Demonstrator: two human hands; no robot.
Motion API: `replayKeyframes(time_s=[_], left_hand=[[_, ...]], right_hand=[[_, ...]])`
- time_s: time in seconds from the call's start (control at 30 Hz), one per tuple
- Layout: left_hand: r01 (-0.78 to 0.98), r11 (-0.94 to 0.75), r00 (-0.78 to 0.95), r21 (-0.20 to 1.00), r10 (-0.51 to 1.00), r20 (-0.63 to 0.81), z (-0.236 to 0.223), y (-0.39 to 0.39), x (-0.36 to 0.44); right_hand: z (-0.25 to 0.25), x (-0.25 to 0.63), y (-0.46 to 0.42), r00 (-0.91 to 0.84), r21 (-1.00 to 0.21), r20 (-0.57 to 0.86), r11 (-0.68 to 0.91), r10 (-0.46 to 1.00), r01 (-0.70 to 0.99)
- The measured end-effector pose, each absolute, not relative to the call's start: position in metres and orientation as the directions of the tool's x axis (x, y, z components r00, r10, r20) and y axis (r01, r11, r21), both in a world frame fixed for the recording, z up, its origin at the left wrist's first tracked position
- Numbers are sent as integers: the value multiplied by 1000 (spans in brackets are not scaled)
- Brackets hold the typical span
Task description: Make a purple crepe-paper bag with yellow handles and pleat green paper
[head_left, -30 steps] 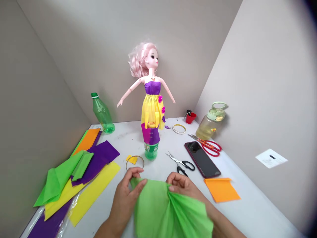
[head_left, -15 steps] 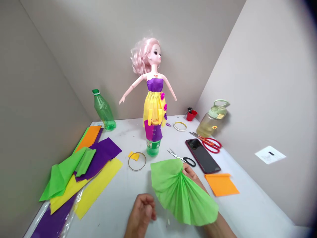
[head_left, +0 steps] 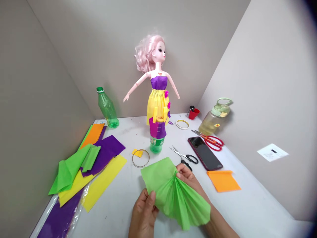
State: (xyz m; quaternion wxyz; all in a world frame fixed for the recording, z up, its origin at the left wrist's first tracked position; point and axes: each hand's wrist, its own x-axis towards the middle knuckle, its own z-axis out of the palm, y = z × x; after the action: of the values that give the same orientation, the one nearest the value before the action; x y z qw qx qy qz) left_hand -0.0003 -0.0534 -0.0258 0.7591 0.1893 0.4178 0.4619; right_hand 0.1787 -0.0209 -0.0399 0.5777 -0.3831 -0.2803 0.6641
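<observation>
1. A green paper fan (head_left: 176, 198) is held between the two hands, low in the view. Its pleats are gathered at the top and spread downward into a wide arc.
2. The gathered pleats are pinched by the right hand (head_left: 187, 180), with the fingers pressed together over the paper.
3. The fan's left edge is gripped by the left hand (head_left: 144, 211), with the thumb laid on the paper's front. The hands are apart, with the fan spread between them.
4. Just beyond the fan, black-handled scissors (head_left: 185, 156) and a wire hoop (head_left: 140, 158) lie on the table (head_left: 247, 198). An orange square (head_left: 137, 153) is tucked under the hoop's edge.
5. To the right are a phone (head_left: 205, 153), red-handled scissors (head_left: 210, 140), an orange sheet (head_left: 223, 180) and a jug (head_left: 214, 119).
6. To the left, green (head_left: 71, 168), purple (head_left: 106, 153) and yellow (head_left: 104, 181) paper sheets are piled.
7. At the back, a doll (head_left: 158, 96) in a paper dress stands on a green bottle (head_left: 156, 144).
</observation>
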Motion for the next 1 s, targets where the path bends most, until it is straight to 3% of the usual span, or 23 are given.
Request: replayKeyframes(time_s=[0.17, 0.37, 0.5, 0.63, 0.8, 1.0], left_hand=[[-577, 483, 311, 658, 876, -370, -35, -58, 6], [-549, 413, 175, 727, 907, -383, -45, -55, -4], [-614, 430, 272, 662, 903, -334, -45, -60, 2], [-577, 541, 349, 612, 841, -414, -42, -65, 11], [-534, 485, 260, 693, 874, -411, -32, -62, 5], [-556, 570, 320, 604, 818, -478, -20, -62, 3]], right_hand=[[-40, 177, -20, -53, -800, -188, -184, 981, -571], [-39, 175, -24, -49, -796, -178, -174, 983, -580], [-33, 172, -26, -33, -790, -175, -160, 984, -592], [-30, 171, -25, -28, -786, -169, -152, 985, -599], [-30, 175, -24, -22, -818, -153, -139, 988, -558], [-31, 173, -26, -56, -796, -134, -141, 989, -589]])
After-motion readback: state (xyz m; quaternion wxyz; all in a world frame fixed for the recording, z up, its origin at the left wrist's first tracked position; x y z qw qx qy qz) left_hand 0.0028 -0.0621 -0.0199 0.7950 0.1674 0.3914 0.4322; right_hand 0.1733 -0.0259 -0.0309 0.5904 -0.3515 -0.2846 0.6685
